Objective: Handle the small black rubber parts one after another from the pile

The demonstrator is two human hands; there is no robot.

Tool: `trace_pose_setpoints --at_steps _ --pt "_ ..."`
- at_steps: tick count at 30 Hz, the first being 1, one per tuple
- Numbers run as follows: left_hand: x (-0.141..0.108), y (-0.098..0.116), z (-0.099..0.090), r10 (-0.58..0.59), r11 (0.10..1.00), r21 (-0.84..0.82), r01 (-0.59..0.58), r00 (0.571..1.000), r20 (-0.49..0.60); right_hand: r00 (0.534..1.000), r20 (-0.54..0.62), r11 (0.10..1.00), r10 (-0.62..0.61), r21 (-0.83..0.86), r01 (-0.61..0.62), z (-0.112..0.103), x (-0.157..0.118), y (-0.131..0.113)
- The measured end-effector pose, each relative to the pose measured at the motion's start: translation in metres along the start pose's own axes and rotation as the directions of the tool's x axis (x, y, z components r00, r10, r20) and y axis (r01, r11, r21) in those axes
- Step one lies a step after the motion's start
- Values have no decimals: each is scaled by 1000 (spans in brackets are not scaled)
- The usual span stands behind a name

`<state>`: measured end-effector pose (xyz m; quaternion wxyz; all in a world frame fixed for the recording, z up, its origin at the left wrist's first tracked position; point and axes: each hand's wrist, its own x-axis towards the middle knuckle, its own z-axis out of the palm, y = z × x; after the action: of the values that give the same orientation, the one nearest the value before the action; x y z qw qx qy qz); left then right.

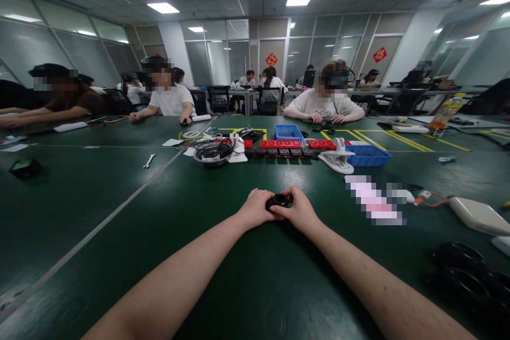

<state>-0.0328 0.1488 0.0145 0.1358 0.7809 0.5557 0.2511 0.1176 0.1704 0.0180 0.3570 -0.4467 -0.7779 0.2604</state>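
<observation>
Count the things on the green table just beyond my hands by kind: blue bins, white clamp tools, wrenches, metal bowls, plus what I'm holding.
Blue plastic bins: 2
White clamp-shaped tools: 2
Small silver wrench: 1
Round metal bowl: 1
Small black round part, held by both hands: 1
Total: 7

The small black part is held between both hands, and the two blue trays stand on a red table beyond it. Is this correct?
Not quite: the head view shows the table is dark green, not red. Both the left hand and right hand do hold the small black part, blue trays beyond.

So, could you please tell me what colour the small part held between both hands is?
Black, seen in the head view: the small part.
</observation>
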Motion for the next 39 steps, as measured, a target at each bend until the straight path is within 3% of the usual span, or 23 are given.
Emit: trace_pose_setpoints --at_steps 12,15,21,26,30,33,36,39 --pt "2 -6 -10 42 998 -42 -38 993 112 967 253 988 -37 154 -2 -18 8 -2" --pt "1 -6 -13 43 996 -83 -29 985 169 923 382 965 -52 258 -53 -24 11 1" --pt "1 -7 -16 57 992 -122 -23 958 281 779 617 900 -110 395 -185 -35 14 5" --pt "1 -7 -17 49 991 -132 -9 952 303 745 656 880 -118 416 -228 -38 13 6" --pt "1 -5 -16 28 989 -147 14 958 285 785 611 835 -104 483 -265 -36 12 11" --pt "0 -1 -13 -2 990 -140 35 974 229 861 506 799 -44 535 -274 -37 14 14" --pt "-1 4 -10 -34 994 -100 49 988 150 952 269 799 147 534 -274 -39 17 13" --pt "-3 7 -5 -44 997 -53 49 995 89 959 15 827 284 502 -253 -39 15 8"
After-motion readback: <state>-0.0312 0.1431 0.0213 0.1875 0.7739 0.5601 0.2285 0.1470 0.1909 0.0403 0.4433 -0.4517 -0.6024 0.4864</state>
